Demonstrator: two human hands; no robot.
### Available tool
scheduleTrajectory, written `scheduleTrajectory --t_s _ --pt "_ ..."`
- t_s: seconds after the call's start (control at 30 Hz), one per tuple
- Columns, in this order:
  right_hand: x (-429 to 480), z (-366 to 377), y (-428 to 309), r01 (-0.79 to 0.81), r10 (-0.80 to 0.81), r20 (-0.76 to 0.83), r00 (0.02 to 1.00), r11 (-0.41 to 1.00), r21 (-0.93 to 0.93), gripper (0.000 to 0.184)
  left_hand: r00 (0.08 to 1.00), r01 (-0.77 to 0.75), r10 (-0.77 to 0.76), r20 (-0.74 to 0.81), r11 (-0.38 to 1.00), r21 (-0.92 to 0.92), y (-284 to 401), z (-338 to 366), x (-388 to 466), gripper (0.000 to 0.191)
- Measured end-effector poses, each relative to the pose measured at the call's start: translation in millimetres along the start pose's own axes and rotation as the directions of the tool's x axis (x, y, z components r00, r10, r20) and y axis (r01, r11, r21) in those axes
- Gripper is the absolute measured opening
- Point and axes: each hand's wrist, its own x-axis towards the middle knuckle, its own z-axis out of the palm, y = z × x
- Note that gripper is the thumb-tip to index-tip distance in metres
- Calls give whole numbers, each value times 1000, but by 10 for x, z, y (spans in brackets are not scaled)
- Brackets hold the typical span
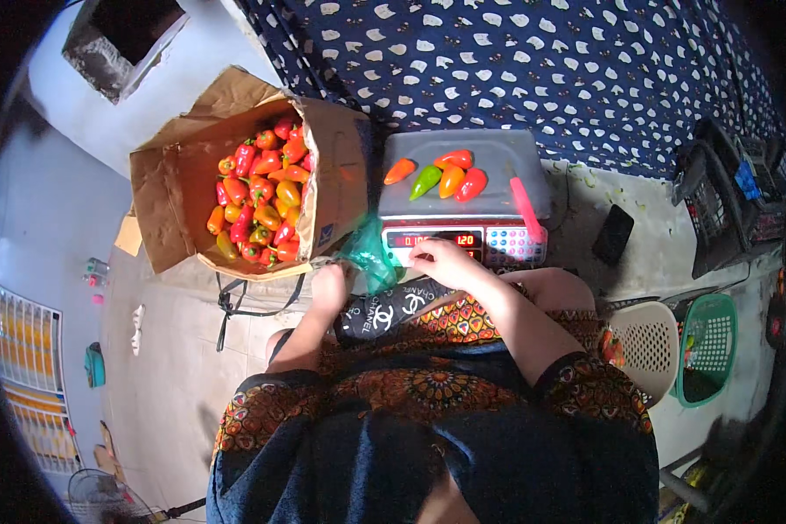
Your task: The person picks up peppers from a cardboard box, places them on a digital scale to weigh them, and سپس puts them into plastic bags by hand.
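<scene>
A translucent green plastic bag (370, 257) hangs between the cardboard box and the scale. My left hand (329, 288) is closed at its left edge and appears to grip it. My right hand (447, 261) is in front of the scale's lit display, fingertips pinched together near the bag's right side; whether they hold plastic is unclear. On the grey scale platform (462, 204) lie several small peppers, mostly red and orange, with one green pepper (426, 182). A pink-handled knife (526, 208) rests across the platform's right edge. The cardboard box (337, 170), tilted towards me, contains many red, orange and yellow peppers (262, 190).
A dark blue patterned curtain (498, 72) hangs behind the scale. To the right, a black phone (613, 234) lies on the floor. Beyond it are black crates (720, 203), a beige basket (648, 347) and a green basket (717, 347). A black strap (232, 304) dangles below the box.
</scene>
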Motion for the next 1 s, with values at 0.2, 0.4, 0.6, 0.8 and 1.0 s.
scheduleTrajectory --t_s 0.2,0.4,0.6,0.8,1.0 --pt "4 0 -57 7 -7 19 1000 1000 -10 25 997 54 -59 -48 993 -102 142 -385 -73 23" --pt "14 40 28 61 -62 -8 998 997 -48 23 990 -51 52 -133 999 5 -100 -225 -135 11" --pt "14 -7 76 12 -13 -4 1000 998 -54 22 988 104 -121 101 983 153 -159 -90 -120 28" --pt "33 6 -13 20 -19 19 1000 1000 -23 23 984 53 -6 178 964 -261 -252 -222 -141 22" --pt "14 -29 -54 -31 31 16 999 999 -6 23 986 3 49 159 950 -311 -85 -430 -127 20"
